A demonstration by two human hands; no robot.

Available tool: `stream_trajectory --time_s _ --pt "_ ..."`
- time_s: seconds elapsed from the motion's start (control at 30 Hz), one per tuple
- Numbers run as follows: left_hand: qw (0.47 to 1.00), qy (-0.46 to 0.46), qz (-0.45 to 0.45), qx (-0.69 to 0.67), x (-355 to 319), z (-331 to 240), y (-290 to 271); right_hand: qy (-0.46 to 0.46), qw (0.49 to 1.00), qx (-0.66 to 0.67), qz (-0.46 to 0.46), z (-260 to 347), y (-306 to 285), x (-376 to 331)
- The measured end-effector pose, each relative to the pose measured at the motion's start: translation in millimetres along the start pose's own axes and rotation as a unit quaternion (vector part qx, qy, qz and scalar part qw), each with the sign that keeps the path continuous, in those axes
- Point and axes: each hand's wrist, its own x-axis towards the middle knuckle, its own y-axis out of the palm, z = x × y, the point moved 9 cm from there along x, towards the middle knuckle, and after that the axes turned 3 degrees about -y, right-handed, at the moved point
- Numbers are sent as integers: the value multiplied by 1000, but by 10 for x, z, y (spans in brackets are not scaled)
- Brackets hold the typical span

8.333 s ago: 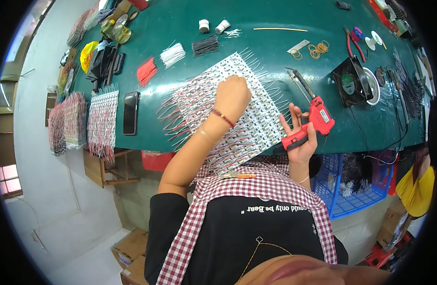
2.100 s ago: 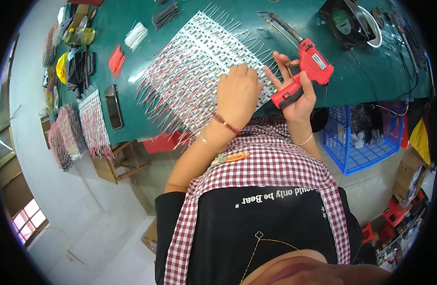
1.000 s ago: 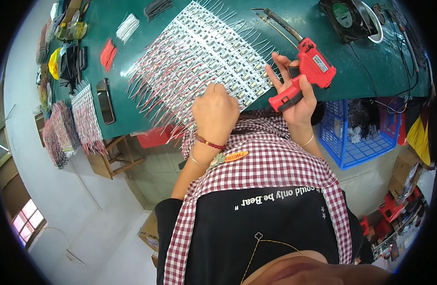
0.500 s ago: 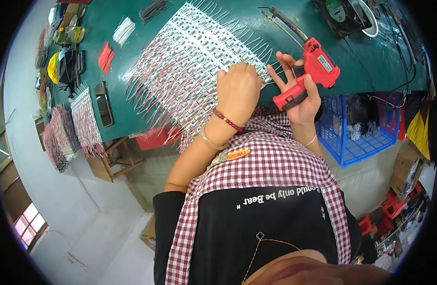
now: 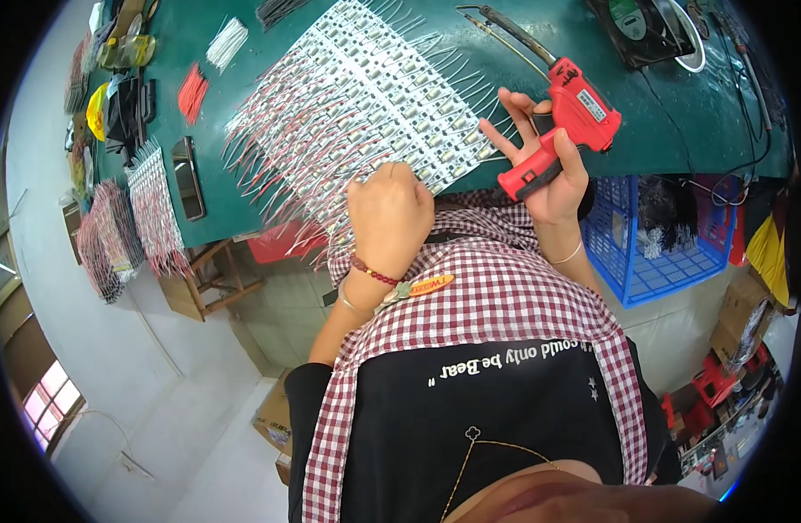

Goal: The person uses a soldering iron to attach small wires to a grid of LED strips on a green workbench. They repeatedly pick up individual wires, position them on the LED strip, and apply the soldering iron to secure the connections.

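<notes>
A large panel of white circuit boards (image 5: pixel 383 87) lies on the green table, with rows of small components and many thin red and white wires fringing its sides. My left hand (image 5: pixel 390 209) is over the panel's near edge, its fingers curled down; what they grip, if anything, is hidden beneath them. In my right hand (image 5: pixel 553 187) rests a red soldering gun (image 5: pixel 583 109), the handle across the palm between thumb and fingers, two fingers stretched out. The gun's dark tip and thin metal tube point to the far left, above the table and clear of the panel.
Bundles of red wires (image 5: pixel 192 94) and white wires (image 5: pixel 227 44) lie left of the panel, near a phone (image 5: pixel 188 179). A wired board strip (image 5: pixel 156 196) hangs over the left edge. A black fan (image 5: pixel 640 30) stands far right; a blue crate (image 5: pixel 627 253) sits below the table.
My left hand has moved left and nearer to my body, along the panel's near edge. My right hand, still holding the soldering gun, has shifted only slightly.
</notes>
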Motion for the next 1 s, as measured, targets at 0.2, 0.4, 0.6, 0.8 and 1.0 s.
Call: stream_trajectory --time_s 0.2,0.4,0.6,0.8,1.0 --pt "995 40 4 88 3 -90 -264 2 1000 3 11 -6 -32 41" --pt "979 187 -44 -71 138 -636 67 10 1000 14 11 -41 -4 63" --pt "984 149 -63 -73 149 -489 79 1 1000 16 -3 -20 -40 40" --pt "987 138 -48 -71 136 -481 180 7 1000 16 -2 -35 -25 61" --pt "980 139 -75 -121 57 -445 97 1 1000 19 0 -53 -50 56"
